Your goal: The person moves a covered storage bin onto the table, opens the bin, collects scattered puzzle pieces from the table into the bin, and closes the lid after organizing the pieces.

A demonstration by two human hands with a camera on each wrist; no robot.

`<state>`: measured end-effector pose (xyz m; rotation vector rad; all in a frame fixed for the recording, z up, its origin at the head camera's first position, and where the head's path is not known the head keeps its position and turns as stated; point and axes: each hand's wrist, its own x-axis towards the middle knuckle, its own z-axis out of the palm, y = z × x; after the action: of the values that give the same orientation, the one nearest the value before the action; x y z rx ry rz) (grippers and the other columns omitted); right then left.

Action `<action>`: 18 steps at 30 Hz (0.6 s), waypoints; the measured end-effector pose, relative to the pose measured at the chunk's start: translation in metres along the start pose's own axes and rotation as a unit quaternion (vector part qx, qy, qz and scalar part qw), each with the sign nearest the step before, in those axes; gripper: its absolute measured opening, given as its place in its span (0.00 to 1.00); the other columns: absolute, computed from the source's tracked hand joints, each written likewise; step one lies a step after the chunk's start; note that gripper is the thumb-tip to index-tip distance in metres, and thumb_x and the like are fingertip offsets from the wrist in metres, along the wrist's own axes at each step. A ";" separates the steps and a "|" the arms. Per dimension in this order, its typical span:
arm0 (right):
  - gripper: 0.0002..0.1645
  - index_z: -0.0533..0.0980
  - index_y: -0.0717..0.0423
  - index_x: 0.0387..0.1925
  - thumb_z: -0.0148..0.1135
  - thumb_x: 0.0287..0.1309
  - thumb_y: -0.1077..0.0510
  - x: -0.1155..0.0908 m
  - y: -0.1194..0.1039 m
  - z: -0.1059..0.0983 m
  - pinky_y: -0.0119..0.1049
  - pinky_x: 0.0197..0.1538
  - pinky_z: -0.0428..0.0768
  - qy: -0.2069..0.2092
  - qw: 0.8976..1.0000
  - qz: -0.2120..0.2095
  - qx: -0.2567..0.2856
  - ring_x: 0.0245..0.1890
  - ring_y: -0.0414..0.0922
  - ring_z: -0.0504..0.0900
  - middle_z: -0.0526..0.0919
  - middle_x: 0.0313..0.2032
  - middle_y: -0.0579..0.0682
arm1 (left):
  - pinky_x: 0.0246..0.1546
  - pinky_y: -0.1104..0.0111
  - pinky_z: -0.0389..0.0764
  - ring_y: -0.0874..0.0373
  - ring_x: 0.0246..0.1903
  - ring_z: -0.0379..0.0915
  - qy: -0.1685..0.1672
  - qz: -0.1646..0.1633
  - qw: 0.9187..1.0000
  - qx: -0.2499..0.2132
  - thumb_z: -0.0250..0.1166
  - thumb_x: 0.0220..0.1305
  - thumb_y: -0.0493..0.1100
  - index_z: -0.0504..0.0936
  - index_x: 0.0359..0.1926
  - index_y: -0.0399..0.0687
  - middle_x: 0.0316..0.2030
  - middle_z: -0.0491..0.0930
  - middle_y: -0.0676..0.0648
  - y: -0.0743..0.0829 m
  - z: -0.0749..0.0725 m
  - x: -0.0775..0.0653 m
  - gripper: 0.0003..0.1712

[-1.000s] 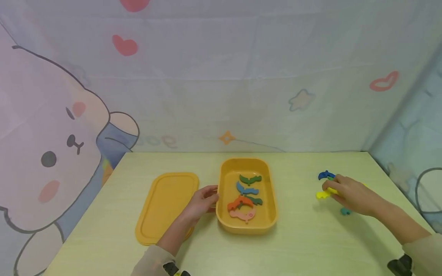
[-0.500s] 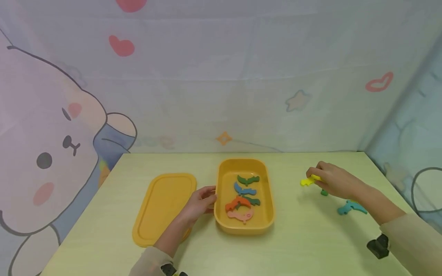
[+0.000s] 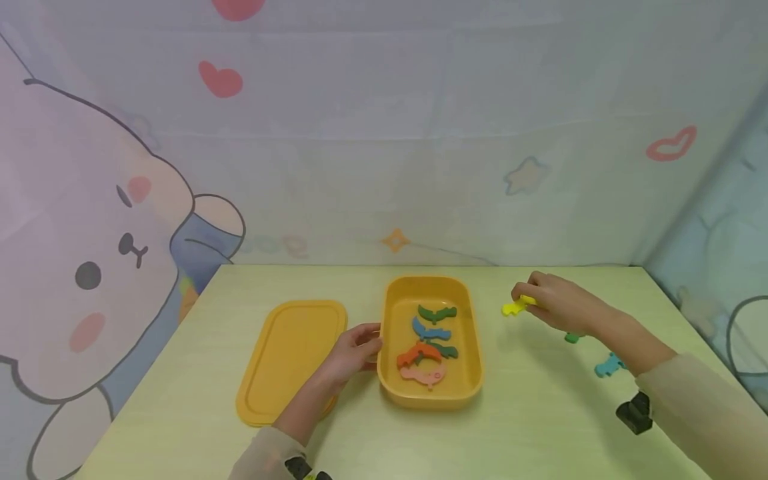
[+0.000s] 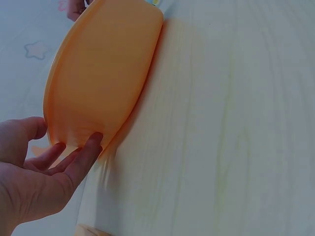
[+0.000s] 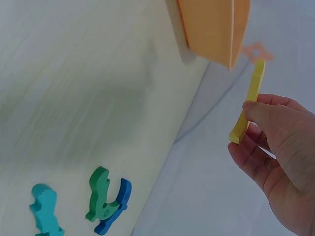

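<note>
My right hand [image 3: 557, 303] pinches a yellow animal-shaped toy piece [image 5: 250, 101] between thumb and fingers, held above the table to the right of the yellow-orange box [image 3: 474, 373]. At the box's left side is my left hand [image 3: 354, 350]; in the left wrist view its fairly straight fingers [image 4: 86, 160] and thumb touch the outer wall and rim. Inside the box lie a dark green piece [image 3: 437, 313], a blue one [image 3: 431, 331], an orange one [image 3: 420, 352], a pink one [image 3: 423, 375] and another green one [image 3: 445, 349], partly covered.
On the table's right lie a teal piece [image 5: 45, 209], a green piece [image 5: 100, 194] and a dark blue piece [image 5: 118, 206], the last two touching. A flat yellow lid [image 3: 294, 357] lies left of the box. A printed cloth [image 3: 360, 153] hangs behind the table.
My right hand has lifted the yellow piece from among the pieces on the right and carried it left toward the box. My left hand stays at the box's side.
</note>
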<state>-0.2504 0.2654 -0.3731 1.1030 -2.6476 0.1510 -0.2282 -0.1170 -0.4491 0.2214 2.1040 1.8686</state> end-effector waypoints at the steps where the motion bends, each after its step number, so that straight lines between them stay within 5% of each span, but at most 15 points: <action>1: 0.18 0.74 0.49 0.38 0.67 0.46 0.68 0.002 -0.001 0.000 0.30 0.29 0.73 -0.002 1.000 0.001 0.000 0.25 0.38 0.67 0.73 0.29 0.47 | 0.42 0.59 0.80 0.44 0.48 0.75 0.001 0.000 1.000 0.000 0.52 0.67 0.41 0.62 0.64 0.35 0.57 0.68 0.33 0.000 0.000 0.000 0.27; 18: 0.15 0.73 0.50 0.37 0.66 0.48 0.67 0.044 -0.028 0.001 0.32 0.29 0.72 -0.033 0.999 -0.019 0.001 0.24 0.40 0.67 0.73 0.28 0.50 | 0.42 0.59 0.81 0.47 0.46 0.76 0.001 0.003 1.000 -0.001 0.53 0.66 0.40 0.63 0.63 0.35 0.56 0.70 0.33 -0.005 0.000 0.004 0.26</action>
<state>-0.2600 0.2156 -0.3617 1.1769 -2.6836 0.1114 -0.2317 -0.1163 -0.4546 0.2265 2.1055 1.8755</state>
